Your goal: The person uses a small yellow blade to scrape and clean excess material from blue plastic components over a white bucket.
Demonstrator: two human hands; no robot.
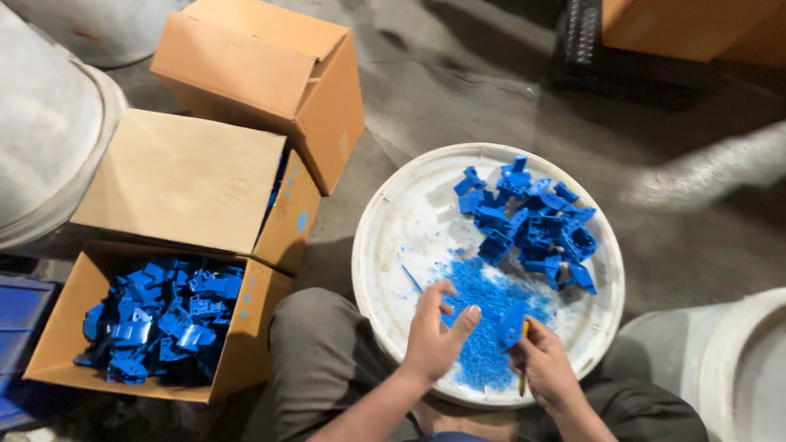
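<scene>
My right hand [544, 368] grips a small blue moulded plastic part [512, 324] together with a thin yellow-handled tool [522, 378]; my left hand [434, 331] hovers open, holding nothing. The part sits at my right fingertips, above blue shavings [479, 299] on the round white tray [393, 221]. Risk, in my judgement: the tool slips towards my left fingers.

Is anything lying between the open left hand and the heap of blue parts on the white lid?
Only loose blue shavings lie on the white lid between the left hand and the heap of blue parts; nothing solid blocks the way. The right hand holds one blue part and a yellow-handled tool off to the side.
</scene>
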